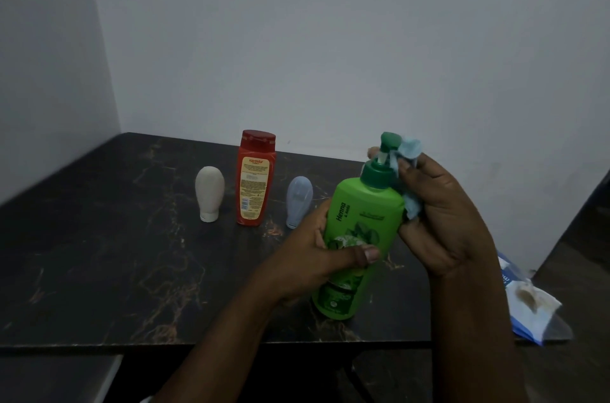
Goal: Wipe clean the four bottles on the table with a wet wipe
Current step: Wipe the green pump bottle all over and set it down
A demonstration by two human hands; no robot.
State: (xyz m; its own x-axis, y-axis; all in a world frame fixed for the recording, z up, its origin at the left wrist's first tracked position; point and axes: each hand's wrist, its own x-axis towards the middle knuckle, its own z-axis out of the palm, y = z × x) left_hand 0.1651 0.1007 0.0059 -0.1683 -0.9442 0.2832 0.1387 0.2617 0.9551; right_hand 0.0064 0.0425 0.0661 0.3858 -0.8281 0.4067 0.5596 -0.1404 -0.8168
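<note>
Green pump bottle (359,231), tilted, gripped by left fingers (363,252); right fingers (407,171) clutch blue wipe (409,151).

Three bottles (255,178) stand in a row on the bench (99,254) at eleven o'clock; the pump bottle (358,231) sits centre; what looks like a packet (531,303) lies at four o'clock.
</note>
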